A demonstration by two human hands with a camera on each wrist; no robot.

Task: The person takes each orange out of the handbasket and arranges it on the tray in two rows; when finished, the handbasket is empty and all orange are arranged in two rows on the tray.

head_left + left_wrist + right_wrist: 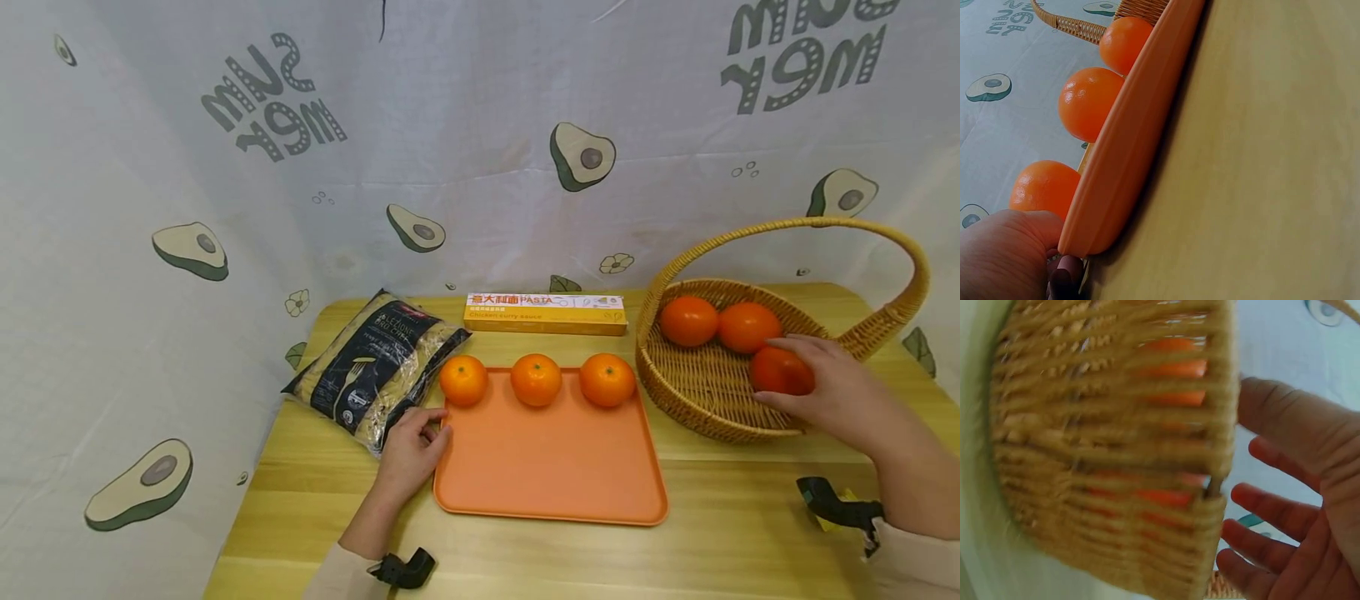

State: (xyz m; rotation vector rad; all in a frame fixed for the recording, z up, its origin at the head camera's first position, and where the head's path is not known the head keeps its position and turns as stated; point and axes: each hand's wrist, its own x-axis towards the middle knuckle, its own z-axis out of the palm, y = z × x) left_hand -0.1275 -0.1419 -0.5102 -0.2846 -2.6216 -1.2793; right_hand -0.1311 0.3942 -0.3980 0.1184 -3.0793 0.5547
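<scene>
My left hand [412,446] holds the left edge of an orange tray [551,467], its fingers at the rim. The left wrist view shows one digit over the corner and another low beside it. Three oranges [536,380] sit in a row along the tray's far edge. On the right, my right hand [832,387] reaches into a wicker basket [675,400], thumb and fingers spread around a red tomato [780,371]. Two more tomatoes [720,325] lie behind it. In the right wrist view the fingers [1272,509] are parted above the rim, and the weave partly hides the tomatoes.
A bag of penne pasta [375,367] lies left of the tray, close to my left hand. Behind the tray stands a long pasta box [545,315]. The basket's tall handle [795,223] arches over its contents. A printed curtain [480,167] hangs behind the wooden table [300,517].
</scene>
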